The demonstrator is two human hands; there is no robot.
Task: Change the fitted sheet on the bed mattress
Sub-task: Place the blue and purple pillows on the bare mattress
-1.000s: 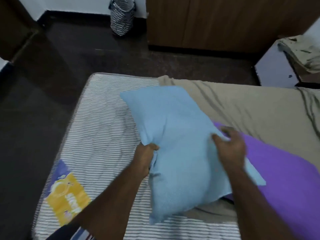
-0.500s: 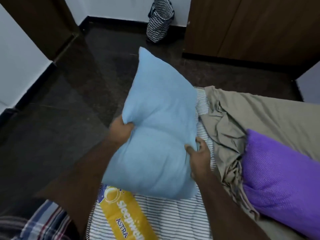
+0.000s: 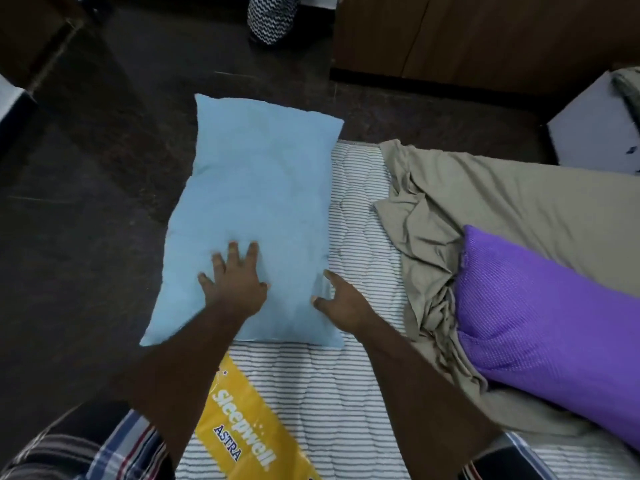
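1. My left hand [image 3: 235, 282] lies flat on the light blue pillow [image 3: 256, 202], fingers spread and straight, pressing on its near half.
2. My right hand [image 3: 343, 301] is at the pillow's right edge, thumb and fingers loosely parted and touching the cover; it grips nothing.
3. The pillow lies along the left edge of the striped mattress [image 3: 360, 216], its far end reaching past the mattress corner over the dark floor [image 3: 86, 202].
4. The beige fitted sheet [image 3: 485, 202] is pulled off this corner and bunched in folds to the right, leaving the mattress bare under my arms.
5. A purple pillow [image 3: 540, 313] rests on the bunched sheet at the right.
6. A yellow "Sleepwell Astra" label [image 3: 249, 420] shows on the mattress near me.
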